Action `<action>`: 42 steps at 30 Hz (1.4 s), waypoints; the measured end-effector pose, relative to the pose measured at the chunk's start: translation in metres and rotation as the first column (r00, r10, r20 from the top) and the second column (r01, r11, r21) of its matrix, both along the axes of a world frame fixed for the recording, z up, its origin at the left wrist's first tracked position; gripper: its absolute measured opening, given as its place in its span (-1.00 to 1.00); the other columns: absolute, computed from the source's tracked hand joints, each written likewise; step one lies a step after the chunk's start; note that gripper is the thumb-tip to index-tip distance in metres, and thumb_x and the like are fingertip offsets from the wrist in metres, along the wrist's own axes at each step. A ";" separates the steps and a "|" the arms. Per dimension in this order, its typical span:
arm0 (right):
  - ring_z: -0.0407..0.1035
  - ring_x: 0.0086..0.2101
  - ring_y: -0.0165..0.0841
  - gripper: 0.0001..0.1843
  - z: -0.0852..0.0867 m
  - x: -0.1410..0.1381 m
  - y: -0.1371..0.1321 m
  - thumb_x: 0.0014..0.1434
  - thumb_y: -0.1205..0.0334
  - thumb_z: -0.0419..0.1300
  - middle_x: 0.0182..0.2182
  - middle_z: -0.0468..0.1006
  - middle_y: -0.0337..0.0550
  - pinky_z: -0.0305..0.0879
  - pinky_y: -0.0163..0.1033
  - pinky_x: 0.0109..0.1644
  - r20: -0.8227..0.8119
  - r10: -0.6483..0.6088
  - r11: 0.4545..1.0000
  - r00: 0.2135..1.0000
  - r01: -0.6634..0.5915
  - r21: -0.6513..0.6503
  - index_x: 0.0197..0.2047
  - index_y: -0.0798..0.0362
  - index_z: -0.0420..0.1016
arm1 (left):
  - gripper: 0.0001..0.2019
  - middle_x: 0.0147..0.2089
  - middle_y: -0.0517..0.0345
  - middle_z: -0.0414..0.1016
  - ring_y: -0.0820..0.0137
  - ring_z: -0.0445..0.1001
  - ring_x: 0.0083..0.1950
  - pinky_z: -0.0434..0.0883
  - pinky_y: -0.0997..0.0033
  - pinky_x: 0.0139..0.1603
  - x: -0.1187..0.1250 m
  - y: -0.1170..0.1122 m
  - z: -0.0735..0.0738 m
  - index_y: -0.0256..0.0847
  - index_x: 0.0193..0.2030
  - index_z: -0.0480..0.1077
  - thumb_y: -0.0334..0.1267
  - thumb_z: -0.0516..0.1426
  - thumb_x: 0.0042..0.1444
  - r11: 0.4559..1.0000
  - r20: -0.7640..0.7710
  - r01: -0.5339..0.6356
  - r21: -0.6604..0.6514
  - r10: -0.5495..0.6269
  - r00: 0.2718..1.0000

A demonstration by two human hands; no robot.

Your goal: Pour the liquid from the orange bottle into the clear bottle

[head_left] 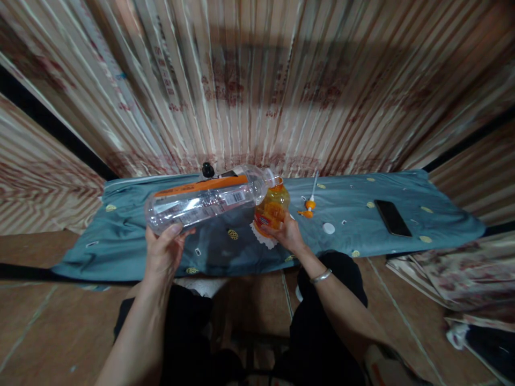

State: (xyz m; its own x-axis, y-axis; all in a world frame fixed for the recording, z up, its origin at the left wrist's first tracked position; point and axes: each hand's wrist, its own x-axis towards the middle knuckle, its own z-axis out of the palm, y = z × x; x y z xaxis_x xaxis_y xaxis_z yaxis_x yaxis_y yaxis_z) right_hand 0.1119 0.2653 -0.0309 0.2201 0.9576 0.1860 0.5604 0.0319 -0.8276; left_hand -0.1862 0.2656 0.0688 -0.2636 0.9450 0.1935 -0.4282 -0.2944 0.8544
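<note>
L hand [166,247] + R hand [286,231]: both gripping.
L curled round clear btl [201,202] nr base, tipped almost flat, mouth at amber btl [277,202]; R wrapped on latter.

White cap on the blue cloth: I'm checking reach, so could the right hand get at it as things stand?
Probably not without letting go: the right hand grips the orange bottle. Otherwise, the white cap lies nearby with seemingly only cloth between.

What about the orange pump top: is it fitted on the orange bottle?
No, the orange pump top lies on the blue cloth, apart from the orange bottle in the right hand.
</note>
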 end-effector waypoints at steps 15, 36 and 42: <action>0.64 0.05 0.07 -0.22 0.003 -0.005 -0.003 0.00 -0.09 0.55 -0.02 0.74 0.07 0.59 0.15 0.14 0.000 -0.027 1.000 1.000 0.027 -0.011 0.20 0.03 0.43 | -0.20 -0.01 0.09 0.69 0.44 0.54 -0.39 0.42 0.62 -0.59 0.004 -0.007 0.005 0.01 0.12 0.48 -0.24 0.54 -0.38 0.999 -0.004 -0.013 -0.035 0.013 1.000; 0.66 -0.03 0.16 -0.08 -0.002 -0.015 -0.005 -0.06 -0.36 0.48 -0.07 0.74 0.16 0.61 0.19 0.03 0.031 -0.104 0.994 0.994 0.103 0.025 0.18 0.09 0.43 | -0.32 -0.16 0.14 0.65 0.34 0.55 -0.29 0.53 0.47 -0.44 0.001 -0.013 -0.001 -0.03 0.01 0.52 -0.24 0.52 -0.36 0.995 -0.012 -0.066 -0.070 0.066 0.998; 0.68 -0.07 0.15 -0.11 0.000 -0.017 -0.005 -0.04 -0.29 0.50 -0.11 0.75 0.11 0.63 0.14 -0.02 0.024 -0.103 0.995 0.994 0.103 0.020 0.19 0.08 0.43 | -0.41 -0.08 0.10 0.66 0.35 0.56 -0.28 0.45 0.54 -0.54 0.000 -0.014 -0.001 -0.03 -0.03 0.56 -0.28 0.47 -0.32 0.993 -0.025 -0.086 -0.083 0.084 0.996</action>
State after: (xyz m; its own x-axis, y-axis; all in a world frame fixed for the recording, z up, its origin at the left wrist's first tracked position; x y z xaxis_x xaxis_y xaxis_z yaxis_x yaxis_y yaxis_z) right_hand 0.0954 0.2598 -0.0313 0.3122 0.9265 0.2100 0.5824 -0.0120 -0.8128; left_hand -0.1859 0.2514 0.0673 -0.3401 0.9326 0.1207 -0.3858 -0.2554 0.8865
